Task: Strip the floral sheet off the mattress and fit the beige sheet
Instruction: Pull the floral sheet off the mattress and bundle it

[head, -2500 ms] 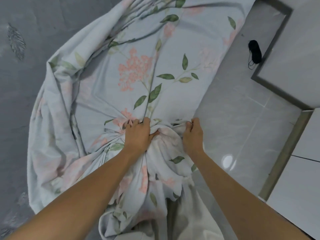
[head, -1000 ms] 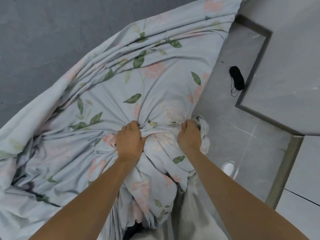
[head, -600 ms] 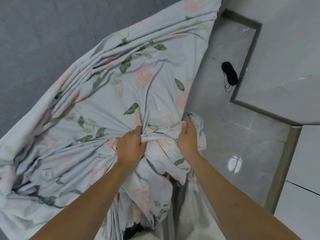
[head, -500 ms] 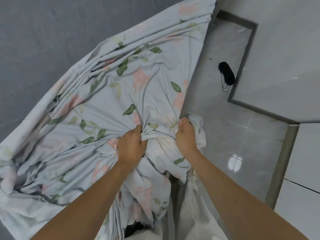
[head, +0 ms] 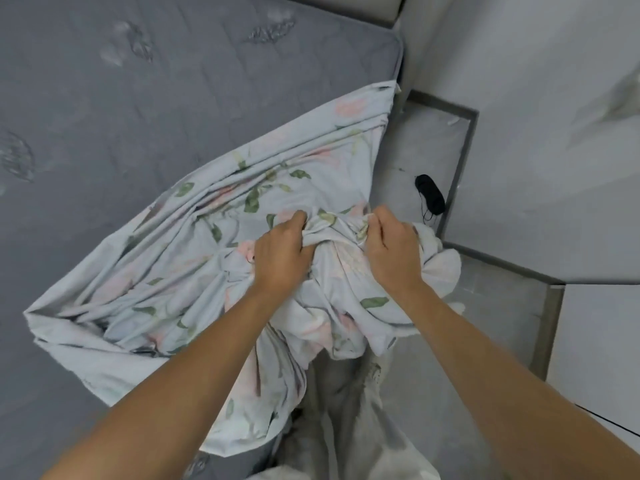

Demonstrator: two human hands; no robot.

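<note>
Head view: left hand (head: 282,252) and right hand (head: 393,249), fingers clenched on bunched floral sheet (head: 207,258), gather it off the bare mattress (head: 121,98).

floor (head: 426,157) — grey glossy tile | wall (head: 554,98) — pale | black cord (head: 430,197) on floor

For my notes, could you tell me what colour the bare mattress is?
The mattress is grey with quilted stitching, seen in the head view.
</note>
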